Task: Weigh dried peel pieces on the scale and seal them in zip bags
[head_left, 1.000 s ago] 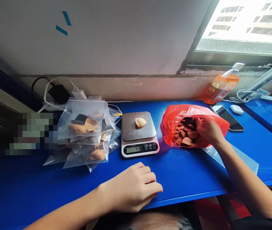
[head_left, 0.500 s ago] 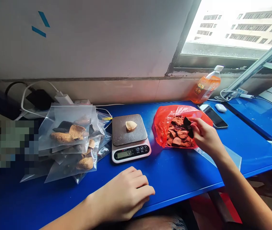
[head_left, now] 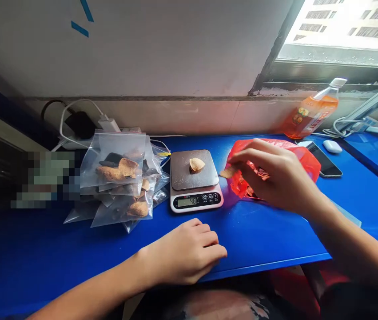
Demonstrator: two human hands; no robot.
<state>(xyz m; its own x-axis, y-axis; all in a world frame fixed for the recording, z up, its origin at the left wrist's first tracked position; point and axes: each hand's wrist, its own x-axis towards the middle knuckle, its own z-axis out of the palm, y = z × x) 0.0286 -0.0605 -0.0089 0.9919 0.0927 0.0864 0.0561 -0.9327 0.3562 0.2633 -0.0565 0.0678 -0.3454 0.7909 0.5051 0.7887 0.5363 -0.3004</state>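
My right hand (head_left: 270, 175) is over the red plastic bag (head_left: 304, 162), pinching a small tan-brown, shell-like piece (head_left: 228, 172) near the right side of the kitchen scale. Reddish-brown dried pieces (head_left: 250, 192) show inside the bag, partly hidden by the hand. A curved tan shell-like piece (head_left: 197, 165) lies on the metal plate of the digital scale (head_left: 195, 180), whose display seems to read 4.6. My left hand (head_left: 190, 253) rests on the blue table in front of the scale, its fingers curled in with nothing seen in them.
Clear zip bags (head_left: 112, 146) holding brown and black pieces are piled left of the scale. Behind them are a charger and cables. An orange drink bottle (head_left: 317, 111), a phone (head_left: 325, 162) and a white earbud case (head_left: 332, 146) stand at the right. The table's front edge is close.
My right hand has come out of the red bag and moved left with a tan-brown piece. The left hand stays in place. The view has shifted, and the display went from about 4.5 to 4.6.
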